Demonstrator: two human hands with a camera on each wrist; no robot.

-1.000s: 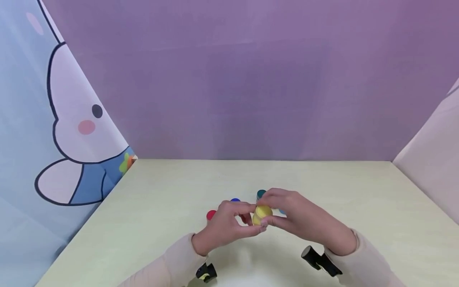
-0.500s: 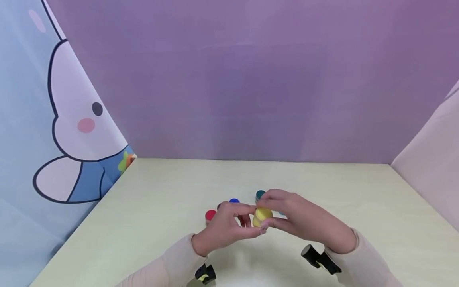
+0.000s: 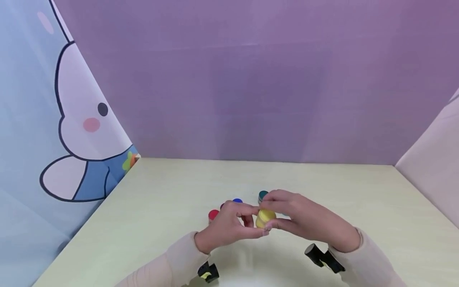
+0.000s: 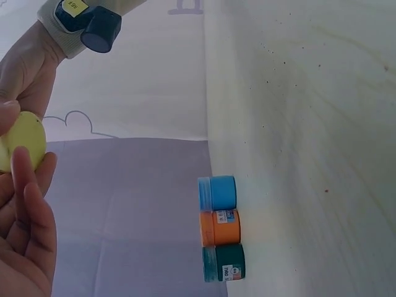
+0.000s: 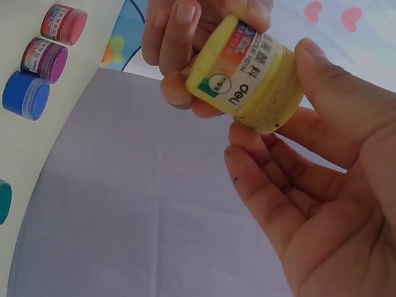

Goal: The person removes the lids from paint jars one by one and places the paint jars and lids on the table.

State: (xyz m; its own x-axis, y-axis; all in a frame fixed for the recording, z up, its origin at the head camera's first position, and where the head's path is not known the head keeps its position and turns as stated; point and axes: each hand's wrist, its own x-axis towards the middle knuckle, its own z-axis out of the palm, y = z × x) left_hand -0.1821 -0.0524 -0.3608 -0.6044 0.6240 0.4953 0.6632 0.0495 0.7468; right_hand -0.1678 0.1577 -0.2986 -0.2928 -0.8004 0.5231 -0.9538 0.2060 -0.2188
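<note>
Both hands hold a small yellow paint jar (image 3: 265,218) above the table. In the right wrist view the paint jar (image 5: 247,74) is tilted, its printed label facing the camera and its clear-walled end toward the right hand. My left hand (image 3: 227,224) grips the jar's other end between thumb and fingers. From the opposite side, my right hand (image 3: 303,213) pinches the clear-walled end with thumb and fingers. Part of the jar is hidden behind fingers in every view.
Beyond the left hand stand a red jar (image 3: 214,214), a purple jar (image 5: 44,60) and a blue jar (image 5: 26,96). A light blue jar (image 4: 223,193), an orange jar (image 4: 221,228) and a dark green jar (image 4: 224,263) form a row. Purple cloth (image 3: 265,79) rises behind the table.
The head view has shifted slightly. Both hands keep their hold on the yellow paint jar, with hardly any visible movement.
</note>
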